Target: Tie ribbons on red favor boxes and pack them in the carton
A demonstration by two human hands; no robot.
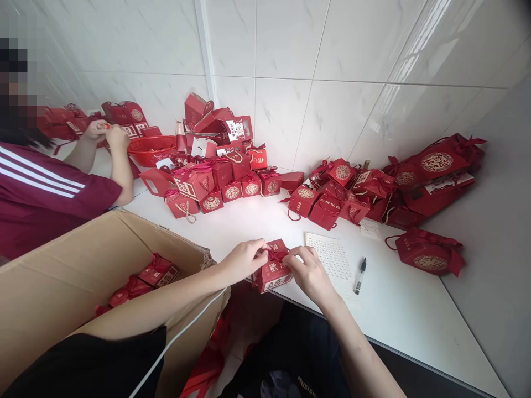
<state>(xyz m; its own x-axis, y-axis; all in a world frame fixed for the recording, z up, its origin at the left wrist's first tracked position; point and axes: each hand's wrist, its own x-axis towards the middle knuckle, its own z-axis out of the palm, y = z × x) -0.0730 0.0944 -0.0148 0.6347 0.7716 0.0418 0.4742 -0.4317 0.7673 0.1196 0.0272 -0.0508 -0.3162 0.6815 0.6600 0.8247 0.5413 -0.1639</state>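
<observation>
A small red gift box [271, 273] with white lettering sits at the front edge of the white table, right in front of me. Across its top runs a dark red ribbon [277, 255], gathered in a bow or knot whose exact form is too small to tell. My left hand [249, 257] pinches the ribbon from the left side, fingers closed. On the other side my right hand [307, 270] has thumb and fingers closed on the ribbon's right part, with its fingers close against the box.
A cardboard carton [124, 232] with several red boxes stands at left. Piled gift boxes [243, 188] line the wall, with more boxes [332, 193] to the right. A handwritten sheet [329, 254] and a pen [360, 276] lie nearby. A co-worker [62, 188] sits by a red basin [153, 157].
</observation>
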